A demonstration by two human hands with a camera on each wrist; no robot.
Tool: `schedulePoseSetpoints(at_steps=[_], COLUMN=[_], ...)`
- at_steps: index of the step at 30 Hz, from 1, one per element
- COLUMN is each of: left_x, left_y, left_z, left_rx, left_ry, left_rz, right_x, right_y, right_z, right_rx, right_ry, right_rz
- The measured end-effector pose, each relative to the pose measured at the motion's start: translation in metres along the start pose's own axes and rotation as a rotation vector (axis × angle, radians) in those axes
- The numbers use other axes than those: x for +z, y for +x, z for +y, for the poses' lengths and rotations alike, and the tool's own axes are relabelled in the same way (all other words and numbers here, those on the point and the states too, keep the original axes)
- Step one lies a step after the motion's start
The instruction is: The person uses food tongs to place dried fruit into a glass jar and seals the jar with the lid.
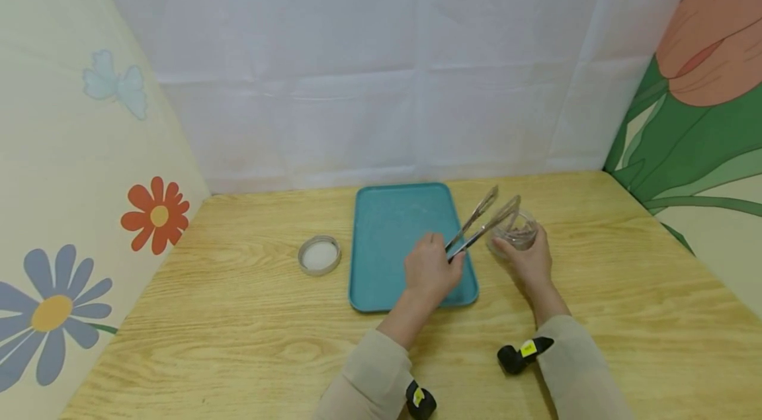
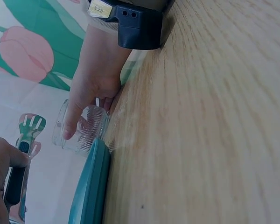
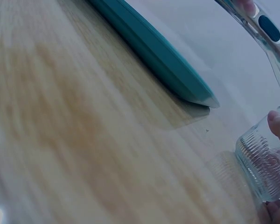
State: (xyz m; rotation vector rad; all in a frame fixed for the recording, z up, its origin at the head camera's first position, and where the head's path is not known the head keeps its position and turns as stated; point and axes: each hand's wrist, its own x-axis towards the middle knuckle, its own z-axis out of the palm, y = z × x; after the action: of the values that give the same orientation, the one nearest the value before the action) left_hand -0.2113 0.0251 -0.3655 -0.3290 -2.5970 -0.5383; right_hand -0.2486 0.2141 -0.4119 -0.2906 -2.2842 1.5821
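Observation:
My left hand (image 1: 433,269) grips a pair of metal tongs (image 1: 476,227) by the handle end, above the right part of a teal tray (image 1: 399,241). The tongs' two arms are spread, with slotted heads that point away and to the right. One head overlaps the mouth of a clear glass jar (image 1: 513,235) in the head view. Around the right side of the jar curls my right hand (image 1: 532,262), its thumb along the near side. Ridged glass shows on the jar (image 2: 91,128) in the left wrist view, and something brownish lies inside it.
A round lid (image 1: 319,255) with a pale inside lies left of the tray on the wood-grain table (image 1: 238,327). White sheeting (image 1: 381,76) hangs behind the table. Panels with printed flowers stand on both sides.

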Motion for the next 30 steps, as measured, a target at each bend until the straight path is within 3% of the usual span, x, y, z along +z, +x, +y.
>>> schedulePoseSetpoints(at_steps=[13,30], left_x=[0.002,-0.017], left_y=[0.003,0.012], left_z=[-0.009,-0.034], left_rx=[0.019,-0.109], left_ry=[-0.087,-0.137], left_rz=[0.258,0.329], right_x=[-0.001,0.0], right_y=[0.0,0.0], right_z=[0.001,0.002], right_rx=[-0.002,0.003], right_ry=[-0.005,-0.014], right_rz=[-0.011,-0.006])
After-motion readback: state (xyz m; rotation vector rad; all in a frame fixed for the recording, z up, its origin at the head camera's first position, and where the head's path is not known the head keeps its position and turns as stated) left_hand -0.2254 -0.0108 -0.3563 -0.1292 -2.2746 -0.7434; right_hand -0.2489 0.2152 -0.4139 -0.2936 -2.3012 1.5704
